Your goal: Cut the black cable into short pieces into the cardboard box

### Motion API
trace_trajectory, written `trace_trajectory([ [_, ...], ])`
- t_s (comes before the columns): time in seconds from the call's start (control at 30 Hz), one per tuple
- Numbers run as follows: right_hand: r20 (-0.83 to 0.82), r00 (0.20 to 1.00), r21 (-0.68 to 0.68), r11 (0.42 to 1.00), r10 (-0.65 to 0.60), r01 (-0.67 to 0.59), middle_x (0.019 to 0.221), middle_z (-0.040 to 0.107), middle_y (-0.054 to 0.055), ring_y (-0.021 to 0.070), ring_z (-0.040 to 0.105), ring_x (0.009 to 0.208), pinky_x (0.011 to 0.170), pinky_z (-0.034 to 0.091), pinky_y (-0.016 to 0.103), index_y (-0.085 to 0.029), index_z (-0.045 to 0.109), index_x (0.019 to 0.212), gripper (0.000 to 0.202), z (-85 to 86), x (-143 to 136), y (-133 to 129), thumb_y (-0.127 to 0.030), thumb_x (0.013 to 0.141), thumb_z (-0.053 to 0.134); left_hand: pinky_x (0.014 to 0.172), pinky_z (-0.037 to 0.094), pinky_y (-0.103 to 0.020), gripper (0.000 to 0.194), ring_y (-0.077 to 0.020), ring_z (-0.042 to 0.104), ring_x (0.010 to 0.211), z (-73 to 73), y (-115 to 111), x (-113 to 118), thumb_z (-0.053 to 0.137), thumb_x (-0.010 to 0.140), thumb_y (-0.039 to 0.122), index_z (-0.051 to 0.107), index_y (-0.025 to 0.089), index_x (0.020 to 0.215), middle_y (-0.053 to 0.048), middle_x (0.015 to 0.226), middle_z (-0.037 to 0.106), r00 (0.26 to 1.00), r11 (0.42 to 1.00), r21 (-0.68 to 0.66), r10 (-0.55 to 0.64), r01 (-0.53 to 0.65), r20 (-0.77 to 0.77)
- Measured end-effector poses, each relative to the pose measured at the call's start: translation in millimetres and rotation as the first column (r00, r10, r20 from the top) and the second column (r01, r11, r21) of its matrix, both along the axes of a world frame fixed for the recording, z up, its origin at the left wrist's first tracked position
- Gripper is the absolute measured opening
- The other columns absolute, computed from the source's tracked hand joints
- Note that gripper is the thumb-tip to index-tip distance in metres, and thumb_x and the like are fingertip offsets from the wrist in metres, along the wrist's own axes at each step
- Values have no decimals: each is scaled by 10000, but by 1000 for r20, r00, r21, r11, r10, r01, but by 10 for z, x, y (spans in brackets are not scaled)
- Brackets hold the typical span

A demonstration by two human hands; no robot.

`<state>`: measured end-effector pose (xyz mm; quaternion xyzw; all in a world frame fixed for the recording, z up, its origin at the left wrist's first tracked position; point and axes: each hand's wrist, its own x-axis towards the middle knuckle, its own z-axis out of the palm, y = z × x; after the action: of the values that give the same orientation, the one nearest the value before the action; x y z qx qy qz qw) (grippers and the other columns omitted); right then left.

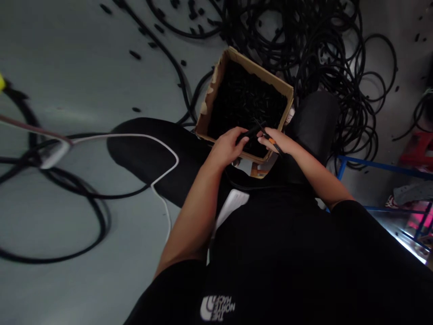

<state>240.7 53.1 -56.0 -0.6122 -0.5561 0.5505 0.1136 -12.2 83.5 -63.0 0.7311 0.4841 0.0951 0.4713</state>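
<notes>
The left hand [228, 143] pinches a dark piece of tubing [251, 132] between thumb and fingers, and right across from it the right hand [279, 139] has its fingers curled round an orange-and-black cutting tool [272, 141]. The tool's thin blades point up and away from the person, close against the piece; I can't make out whether they actually bite into it, black on black as it all is. One end of the piece is lost inside the left grip, and the fingers cover much of the tool's handle.

What does show of the piece is slim, straight and a dull black. It sits above the near edge of an open cardboard box [260, 68], whose brown rim looks worn and torn at the left. Inside lies a mass of short black pieces [248, 97], so dim that they run together.

The box stands between the person's two black-clad legs [142, 140]. Beyond it, a great tangle of black hose [324, 49] spreads over the grey floor [84, 76], cut off at the top, with stray bits scattered about. A white cord [135, 135] runs across the left leg. Off to the right there's a blue frame [382, 164], its far end out of sight.
</notes>
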Motion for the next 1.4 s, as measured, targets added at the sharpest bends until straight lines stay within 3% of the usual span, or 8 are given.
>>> trace_trajectory([
  [0.2, 122, 989, 9, 996, 85, -86, 911, 761, 12, 211, 759, 902, 919, 561, 317, -201, 736, 1137, 37, 60, -81, -20, -230, 1141, 714, 1145, 637, -477, 376, -396, 828, 1343, -5, -56, 197, 699, 1138, 379, 738, 231, 1481, -178, 1434, 875, 987, 996, 6, 86, -86, -136],
  [0.47, 196, 976, 112, 986, 98, -121, 1166, 805, 105, 280, 771, 1121, 1059, 610, 388, -209, 726, 1104, 168, -69, -94, 20, -260, 1050, 876, 1084, 632, -436, 383, -370, 831, 1251, -134, -92, 258, 582, 1191, 407, 749, 203, 1470, -179, 1362, 886, 999, 1000, -1, 25, -25, -30],
  [0.7, 242, 964, 120, 983, 107, -139, 1183, 880, 112, 288, 847, 1147, 1090, 591, 386, -171, 833, 1282, 167, -1, -43, -80, -255, 1152, 769, 988, 600, -418, 341, -309, 770, 958, -238, -27, 205, 482, 1247, 439, 742, 224, 1294, -107, 1026, 825, 994, 994, -50, 99, -102, -45],
  [0.87, 149, 975, 110, 977, 167, -184, 1263, 900, 127, 271, 837, 1141, 1067, 595, 363, -161, 826, 1293, 216, -115, 29, -60, -240, 1098, 771, 863, 558, -378, 381, -257, 677, 822, -303, 32, 173, 490, 1221, 520, 659, 245, 1018, -68, 875, 731, 990, 986, -160, -30, 52, 138],
  [0.97, 115, 973, 107, 972, 198, -210, 1232, 904, 117, 268, 828, 1126, 1023, 584, 344, -160, 826, 1204, 197, -156, 78, -19, -213, 1019, 783, 720, 516, -348, 495, -224, 598, 695, -359, 33, 145, 507, 1207, 680, 641, 250, 1002, -28, 787, 639, 958, 954, -257, -80, 153, 274],
  [1.1, 143, 977, 93, 981, 156, -170, 1066, 873, 63, 250, 813, 1026, 988, 576, 343, -180, 841, 1125, 158, -157, 137, 0, -238, 979, 824, 618, 460, -308, 553, -200, 553, 649, -454, 51, 88, 564, 1184, 789, 607, 261, 1026, 6, 753, 568, 965, 954, -299, 104, -29, 240],
  [1.23, 100, 994, 31, 999, -34, 31, 974, 818, 35, 220, 780, 879, 905, 620, 345, -198, 797, 1202, 162, -155, 169, -20, -291, 1072, 772, 648, 528, -294, 408, -188, 624, 707, -474, 96, 52, 628, 1195, 619, 652, 231, 1072, -26, 857, 653, 948, 935, -313, 242, -170, 207],
  [1.4, 7, 997, 14, 997, -75, 74, 1135, 865, 59, 212, 800, 1006, 1010, 653, 347, -216, 770, 1156, 124, -161, 149, -33, -257, 1048, 813, 573, 539, -254, 446, -161, 664, 638, -434, 92, 63, 852, 1105, 572, 644, 260, 1345, 14, 888, 680, 893, 919, -316, 332, -234, 304],
])
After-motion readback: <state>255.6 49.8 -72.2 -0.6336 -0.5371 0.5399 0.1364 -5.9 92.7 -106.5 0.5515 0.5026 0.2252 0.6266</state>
